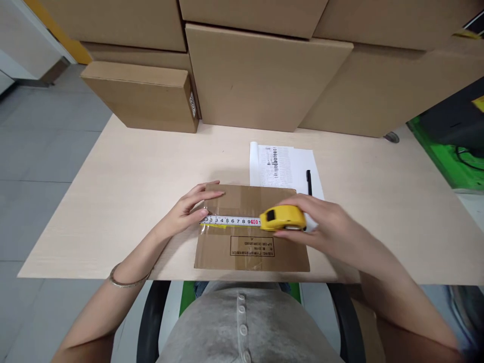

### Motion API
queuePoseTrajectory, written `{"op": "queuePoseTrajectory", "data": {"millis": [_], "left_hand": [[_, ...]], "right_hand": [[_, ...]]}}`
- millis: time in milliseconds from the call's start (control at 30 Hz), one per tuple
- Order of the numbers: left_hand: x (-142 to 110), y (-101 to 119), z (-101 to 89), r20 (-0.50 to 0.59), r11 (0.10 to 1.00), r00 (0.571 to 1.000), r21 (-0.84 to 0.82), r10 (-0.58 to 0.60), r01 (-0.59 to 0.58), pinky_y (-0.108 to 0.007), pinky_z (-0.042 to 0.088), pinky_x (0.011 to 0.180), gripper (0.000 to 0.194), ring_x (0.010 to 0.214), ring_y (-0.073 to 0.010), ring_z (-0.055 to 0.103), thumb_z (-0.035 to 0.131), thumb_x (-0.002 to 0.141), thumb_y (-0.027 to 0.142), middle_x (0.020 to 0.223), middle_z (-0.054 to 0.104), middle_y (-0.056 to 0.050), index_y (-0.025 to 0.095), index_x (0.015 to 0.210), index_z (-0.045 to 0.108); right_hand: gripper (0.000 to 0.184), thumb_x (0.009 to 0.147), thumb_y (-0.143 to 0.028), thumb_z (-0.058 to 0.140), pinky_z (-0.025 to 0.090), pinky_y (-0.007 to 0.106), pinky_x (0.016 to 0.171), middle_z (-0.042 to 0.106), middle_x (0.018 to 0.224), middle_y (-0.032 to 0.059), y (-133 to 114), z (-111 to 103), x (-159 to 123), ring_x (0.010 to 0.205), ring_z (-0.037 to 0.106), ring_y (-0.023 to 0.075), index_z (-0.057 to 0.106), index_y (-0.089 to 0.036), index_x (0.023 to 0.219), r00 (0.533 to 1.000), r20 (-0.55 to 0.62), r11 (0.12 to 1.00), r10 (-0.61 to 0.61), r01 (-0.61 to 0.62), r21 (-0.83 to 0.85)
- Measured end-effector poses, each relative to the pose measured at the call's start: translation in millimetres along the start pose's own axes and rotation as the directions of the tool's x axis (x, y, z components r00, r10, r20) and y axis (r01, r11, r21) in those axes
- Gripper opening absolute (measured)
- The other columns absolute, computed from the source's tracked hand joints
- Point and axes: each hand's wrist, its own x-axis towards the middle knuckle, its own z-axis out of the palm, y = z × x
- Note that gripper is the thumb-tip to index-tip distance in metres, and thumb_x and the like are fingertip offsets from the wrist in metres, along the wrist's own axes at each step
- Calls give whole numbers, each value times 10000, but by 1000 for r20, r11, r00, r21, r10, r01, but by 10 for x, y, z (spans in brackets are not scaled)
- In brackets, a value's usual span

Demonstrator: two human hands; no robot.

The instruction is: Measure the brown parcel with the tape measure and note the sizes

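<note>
A flat cardboard box (215,252) with printed text in a black frame lies at the table's front edge. Across its top, from the left edge, runs the pulled-out blade (234,221) of a yellow tape measure (285,218); numbers up to a red 10 show. My right hand (321,222) grips the tape measure's case from the right, thumb and fingers on either side. At the box's left edge, my left hand (189,209) has its thumb on the blade's end, and a finger stretches flat over the box's upper left corner.
Behind the box, printed sheets of paper (280,164) lie with a black pen (309,181) on them. Large cardboard boxes (260,75) are stacked along the table's back, with a smaller box (159,108) at the left. A chair armrest (153,322) is below the table edge.
</note>
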Motion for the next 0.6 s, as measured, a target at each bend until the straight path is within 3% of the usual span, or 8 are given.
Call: {"op": "queuePoseTrajectory", "data": {"millis": [100, 200, 267, 333, 400, 500, 567, 600], "left_hand": [[1, 26, 8, 4, 1000, 1000, -16, -8, 8, -562, 326, 1282, 564, 1529, -354, 458, 591, 975, 651, 1609, 563, -102, 386, 1469, 659], [-7, 43, 13, 6, 1000, 1000, -18, 10, -10, -551, 282, 1306, 648, 1574, -348, 400, 509, 970, 738, 1637, 539, -89, 396, 1511, 614], [-25, 41, 24, 8, 1000, 1000, -13, 7, -7, -541, 248, 1323, 686, 1598, -338, 367, 394, 995, 764, 1663, 512, -81, 383, 1528, 598], [-52, 18, 52, -13, 999, 1000, -39, -12, 11, -541, 201, 1340, 710, 1614, -330, 342, 295, 1018, 762, 1688, 486, -68, 376, 1532, 595], [-83, -27, 99, -88, 990, 993, -127, -73, 61, -548, 191, 1345, 686, 1623, -314, 334, 266, 1035, 743, 1713, 456, -38, 406, 1569, 536], [-110, -96, 190, -261, 932, 926, -309, -272, 187, -540, 274, 1323, 668, 1594, -294, 404, 306, 1040, 728, 1706, 470, -36, 426, 1622, 435], [-101, -89, 249, -335, 882, 852, -388, -403, 266, -533, 324, 1303, 688, 1564, -310, 456, 356, 1029, 733, 1670, 519, -73, 364, 1591, 504], [-88, -61, 277, -341, 863, 832, -419, -437, 282, -536, 347, 1290, 694, 1554, -326, 469, 386, 1023, 733, 1641, 554, -97, 317, 1549, 564]], "right_hand": [[253, 1018, -382, 665, 639, 402, 827, 759, 1124, 67, -285, 251, 379, 968, 749, 241, 661, -241, 1228, 977, 18, 977, -212, 212, -17], [223, 1076, -291, 550, 622, 419, 918, 738, 1141, 115, -487, 479, 611, 1055, 724, 262, 646, -169, 1237, 903, 21, 892, -429, 428, -145], [257, 1101, -243, 452, 609, 443, 956, 734, 1136, 149, -565, 569, 684, 1086, 706, 284, 657, -129, 1204, 863, 50, 835, -502, 499, -231], [264, 1105, -239, 426, 602, 458, 979, 730, 1147, 154, -585, 594, 697, 1100, 698, 284, 652, -132, 1193, 856, 63, 837, -513, 515, -185], [223, 1084, -331, 529, 617, 442, 947, 729, 1166, 121, -533, 546, 645, 1075, 713, 262, 623, -184, 1223, 905, 19, 905, -425, 425, -9], [398, 932, -534, 737, 641, 380, 711, 749, 1098, 70, -330, 334, 441, 898, 752, 240, 594, -266, 1189, 988, -121, 938, -94, 129, 323], [459, 846, -609, 776, 559, 325, 491, 768, 1029, 47, -148, 125, 243, 658, 715, 202, 583, -301, 1127, 968, -190, 833, 166, -35, 553], [468, 822, -644, 765, 463, 293, 382, 776, 999, 34, -57, 15, 137, 501, 629, 158, 580, -315, 1099, 935, -215, 750, 283, -75, 657]]}}
